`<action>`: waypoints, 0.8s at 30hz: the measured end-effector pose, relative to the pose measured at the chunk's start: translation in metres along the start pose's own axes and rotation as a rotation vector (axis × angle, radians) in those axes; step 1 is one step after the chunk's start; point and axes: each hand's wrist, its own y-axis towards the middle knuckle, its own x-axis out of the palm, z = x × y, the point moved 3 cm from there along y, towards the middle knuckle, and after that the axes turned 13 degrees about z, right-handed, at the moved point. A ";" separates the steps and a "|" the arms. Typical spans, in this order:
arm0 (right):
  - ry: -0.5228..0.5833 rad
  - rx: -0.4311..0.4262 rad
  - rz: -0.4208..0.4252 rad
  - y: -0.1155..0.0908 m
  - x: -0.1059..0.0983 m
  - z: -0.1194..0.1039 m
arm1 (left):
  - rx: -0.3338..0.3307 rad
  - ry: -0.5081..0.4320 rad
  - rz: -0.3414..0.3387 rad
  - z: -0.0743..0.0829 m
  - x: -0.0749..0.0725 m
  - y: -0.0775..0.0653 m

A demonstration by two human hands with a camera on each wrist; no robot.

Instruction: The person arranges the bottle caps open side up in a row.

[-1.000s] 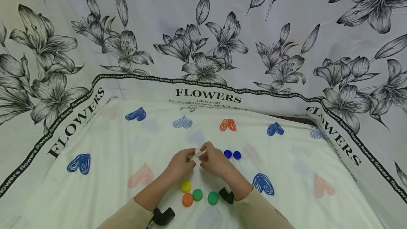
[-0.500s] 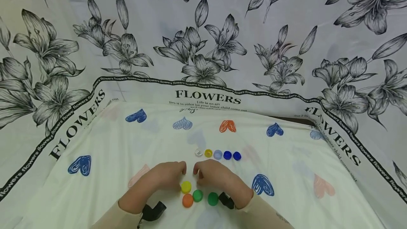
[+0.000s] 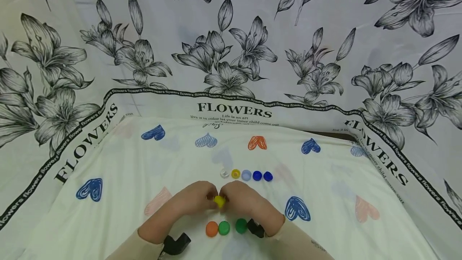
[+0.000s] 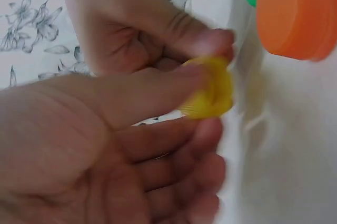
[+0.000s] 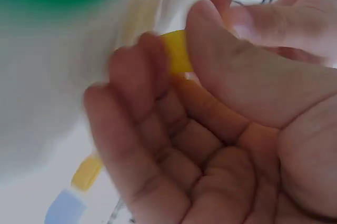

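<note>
Both hands meet over a yellow bottle cap (image 3: 219, 201) just in front of the row of caps. My left hand (image 3: 195, 199) pinches it between thumb and fingers; in the left wrist view the ridged side of the cap shows under the thumb. From the other side my right hand (image 3: 243, 200) also pinches the yellow cap (image 5: 178, 51), with its thumb against it and its other fingers curled loosely. Closer to the body lie an orange cap (image 3: 211, 229), a green cap (image 3: 224, 228) and a darker green cap (image 3: 241, 226).
Beyond the hands runs a row: a clear cap (image 3: 224, 173), a yellow cap (image 3: 235, 173), a light blue cap (image 3: 246, 175) and two dark blue caps (image 3: 257, 175). A heart-patterned white cloth (image 3: 325, 196) covers the table. A flower-print curtain (image 3: 252, 79) surrounds it.
The hands drew back from the clear cap at the row's left end. They picked up the yellow cap that lay by the orange one and now hold it between them.
</note>
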 end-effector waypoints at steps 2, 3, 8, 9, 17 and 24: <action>0.064 0.029 0.025 0.001 -0.006 0.005 | -0.038 -0.105 0.047 -0.005 0.000 0.006; 0.099 0.045 0.037 0.002 -0.009 0.008 | -0.069 -0.154 0.072 -0.007 0.001 0.009; 0.184 0.144 0.085 0.005 -0.013 0.019 | -0.180 -0.265 0.187 -0.015 0.009 0.017; 0.177 0.163 0.100 0.006 -0.013 0.021 | -0.196 -0.263 0.199 -0.015 0.010 0.017; 0.077 0.248 0.171 0.015 -0.003 0.034 | -0.186 -0.182 0.202 -0.011 0.018 0.018; 0.154 0.260 0.138 0.016 -0.004 0.034 | -0.197 -0.162 0.202 -0.009 0.014 0.015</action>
